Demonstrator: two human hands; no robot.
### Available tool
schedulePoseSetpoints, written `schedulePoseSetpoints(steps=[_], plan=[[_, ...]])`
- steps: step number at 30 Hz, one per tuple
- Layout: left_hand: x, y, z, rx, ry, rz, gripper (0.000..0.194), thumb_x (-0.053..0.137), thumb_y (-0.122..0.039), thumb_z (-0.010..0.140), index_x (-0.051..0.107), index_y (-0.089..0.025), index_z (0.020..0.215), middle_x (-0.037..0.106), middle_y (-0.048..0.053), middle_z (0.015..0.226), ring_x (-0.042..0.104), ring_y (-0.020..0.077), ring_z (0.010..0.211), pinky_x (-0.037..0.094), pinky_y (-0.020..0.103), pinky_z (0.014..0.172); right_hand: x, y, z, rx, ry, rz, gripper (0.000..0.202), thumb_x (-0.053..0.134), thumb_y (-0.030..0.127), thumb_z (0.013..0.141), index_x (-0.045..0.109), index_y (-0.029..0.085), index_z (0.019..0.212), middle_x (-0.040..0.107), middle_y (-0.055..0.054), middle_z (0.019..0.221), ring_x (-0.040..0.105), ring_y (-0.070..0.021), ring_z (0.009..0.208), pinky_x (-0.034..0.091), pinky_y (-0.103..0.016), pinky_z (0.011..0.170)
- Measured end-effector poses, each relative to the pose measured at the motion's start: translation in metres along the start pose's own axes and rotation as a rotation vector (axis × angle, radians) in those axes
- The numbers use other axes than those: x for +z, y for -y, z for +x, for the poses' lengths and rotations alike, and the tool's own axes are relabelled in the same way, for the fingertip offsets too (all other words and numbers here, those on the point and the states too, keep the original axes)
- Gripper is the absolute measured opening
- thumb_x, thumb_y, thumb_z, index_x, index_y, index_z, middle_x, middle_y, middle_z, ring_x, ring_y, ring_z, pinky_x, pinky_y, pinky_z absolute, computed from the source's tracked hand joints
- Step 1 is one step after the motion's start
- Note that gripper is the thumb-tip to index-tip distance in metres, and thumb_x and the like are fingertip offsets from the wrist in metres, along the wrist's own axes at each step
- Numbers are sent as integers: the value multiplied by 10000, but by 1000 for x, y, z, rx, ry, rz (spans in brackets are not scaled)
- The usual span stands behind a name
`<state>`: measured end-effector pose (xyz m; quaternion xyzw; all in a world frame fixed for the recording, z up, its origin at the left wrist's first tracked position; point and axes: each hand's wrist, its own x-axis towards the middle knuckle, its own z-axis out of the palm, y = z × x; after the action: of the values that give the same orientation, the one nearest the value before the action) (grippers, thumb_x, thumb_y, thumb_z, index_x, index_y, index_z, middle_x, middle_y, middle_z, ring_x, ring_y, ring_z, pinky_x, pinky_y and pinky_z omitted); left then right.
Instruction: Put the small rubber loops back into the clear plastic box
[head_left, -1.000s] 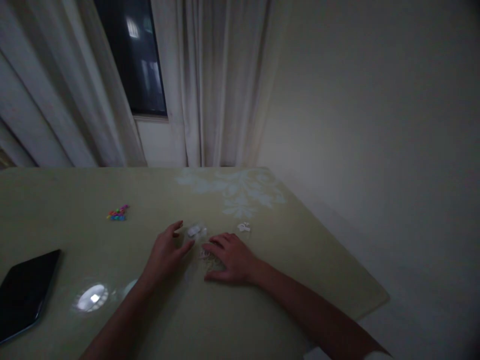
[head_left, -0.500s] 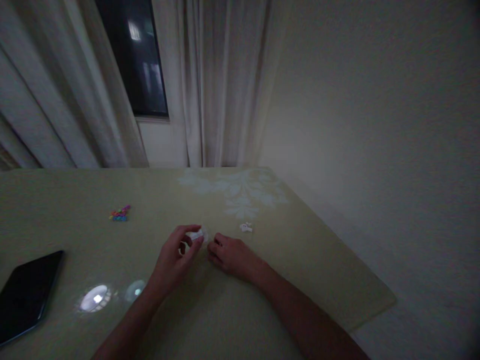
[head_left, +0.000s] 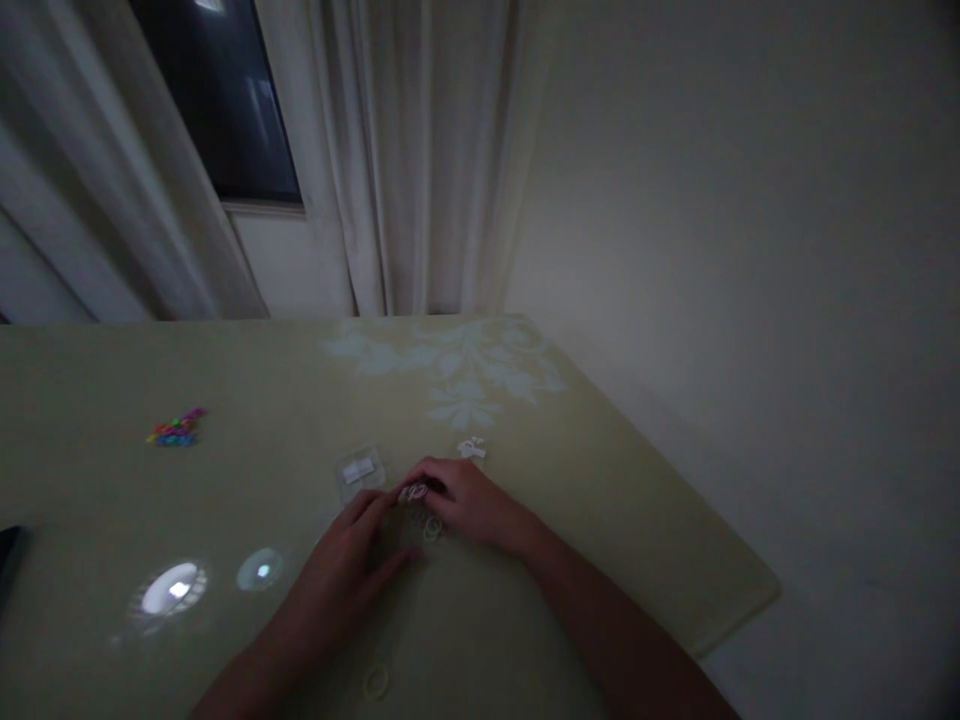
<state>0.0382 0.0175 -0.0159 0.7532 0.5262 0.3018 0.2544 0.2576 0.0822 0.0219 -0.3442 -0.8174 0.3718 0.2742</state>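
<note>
My right hand [head_left: 457, 495] is closed on a small bunch of pale rings [head_left: 412, 492] near the middle of the table. Close beside it on the left, my left hand [head_left: 356, 550] has its thumb and fingers apart, with fingertips by the rings. Another pale ring [head_left: 433, 528] shows just below my right fingers. A clear, square plastic case [head_left: 360, 470] with a white label lies beyond my left hand. Small white pieces [head_left: 472, 448] rest behind my right hand. One more ring [head_left: 376, 682] lies near the lower edge of the view.
A heap of small coloured pieces [head_left: 178, 429] lies on the left of the table [head_left: 247, 390]. The corner of a dark tablet [head_left: 9, 550] shows at the left edge. A wall [head_left: 712, 300] runs along the right side, and curtains [head_left: 405, 150] hang behind.
My left hand has let go of the clear case, which now lies on the table. Pale rings have come into view at my right hand. The view has shifted right, leaving less of the tablet showing.
</note>
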Motion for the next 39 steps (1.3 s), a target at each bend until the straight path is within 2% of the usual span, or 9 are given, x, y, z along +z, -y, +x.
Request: schedulePoseSetpoints(steps=[8,16,20,23,25,28,32,35,39], plan=[[-6,-5,2,-51,63,-64,444,707,-411,907,681,-257,1322,691,100,1242,717,250,876,607,381,811,5,-4,0,37,-78,62,187,691,68,913,780,186,1028,779,-28,971,704,-158,882,505,-251,810],[-26,-4,2,-53,167,-95,352,727,-365,862,675,-264,1195,683,65,1114,677,264,926,576,373,815,2,0,-1,80,-66,161,282,628,80,937,779,203,1141,800,-53,1095,737,-170,984,544,-284,881],[-41,-18,-8,-21,360,-42,434,872,-324,673,637,-250,1031,653,62,1177,622,308,1084,569,409,910,0,1,1,75,-87,119,268,656,62,912,777,174,1123,793,-55,1035,710,-150,882,530,-258,805],[-37,-24,-11,8,463,-7,446,889,-294,635,645,-253,1007,643,54,1195,610,321,1124,562,428,938,-8,2,1,73,-80,63,241,713,95,907,773,161,1131,769,-48,999,664,-135,810,508,-246,753],[-29,-21,-8,33,400,6,370,844,-267,694,660,-258,1016,654,56,1191,619,321,1133,559,429,943,-16,4,-1,90,-39,17,245,791,171,891,770,154,1134,740,-37,953,636,-132,775,491,-241,716],[-17,-8,0,42,184,6,262,731,-246,824,677,-260,1080,670,72,1209,668,292,1090,572,411,925,-28,4,-5,140,63,-53,442,911,335,810,754,154,1181,689,-22,940,610,-124,723,475,-243,680],[-10,7,3,49,30,58,458,697,-323,910,635,-260,1359,652,120,1360,671,323,1189,558,476,1025,-29,1,-9,131,154,-146,684,971,321,724,691,163,1327,639,-59,1146,582,-106,727,493,-258,723],[-5,8,3,72,7,103,555,728,-404,916,618,-251,1438,653,144,1392,605,375,1288,514,541,1094,-19,0,-9,99,183,-171,612,924,238,778,691,173,1341,609,-68,1172,593,-138,824,504,-266,783],[0,1,7,47,-4,70,436,709,-464,937,711,-276,1330,703,118,1211,674,332,1114,570,475,987,-6,4,-5,47,195,-175,375,814,185,890,742,215,1257,619,-54,1096,615,-197,996,495,-295,915]])
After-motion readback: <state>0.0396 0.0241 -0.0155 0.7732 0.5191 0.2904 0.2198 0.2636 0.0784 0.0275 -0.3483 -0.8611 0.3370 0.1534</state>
